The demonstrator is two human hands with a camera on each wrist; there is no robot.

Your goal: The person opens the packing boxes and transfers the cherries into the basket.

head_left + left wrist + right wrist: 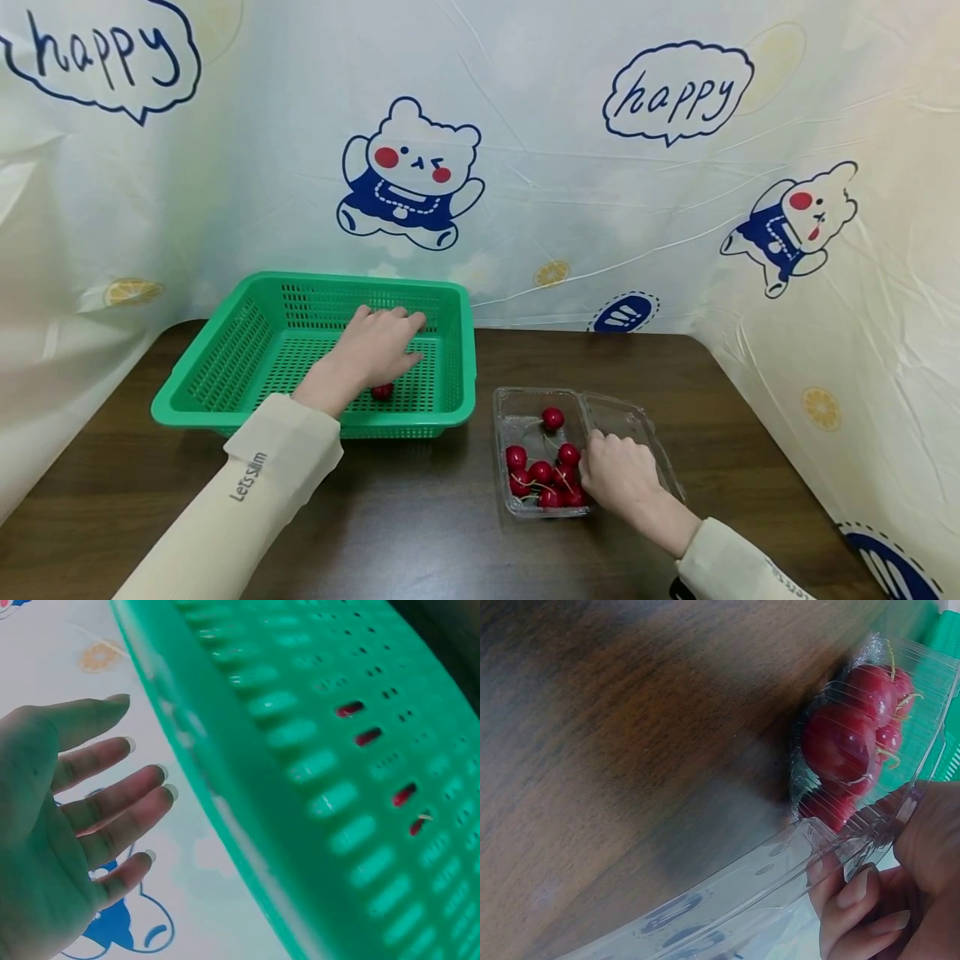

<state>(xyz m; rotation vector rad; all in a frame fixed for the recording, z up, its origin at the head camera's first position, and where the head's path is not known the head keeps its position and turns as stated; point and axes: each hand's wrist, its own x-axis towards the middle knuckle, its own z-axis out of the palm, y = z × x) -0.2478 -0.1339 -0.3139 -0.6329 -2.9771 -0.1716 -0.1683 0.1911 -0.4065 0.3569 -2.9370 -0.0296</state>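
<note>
Well, the left hand [371, 346] hovers above the green basket [466, 358] at left, fingers loosely spread and empty, a cherry [382, 392] lying toward its near side; at right, the right hand [621, 477] pinches the clear box [517, 412] beside more cherries [540, 472] with curled fingers

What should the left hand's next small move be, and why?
Probably bring the left hand across to the clear box: it is open and empty above the green basket, where at least one cherry lies, while several more cherries sit in the box, which the right hand holds.
</note>
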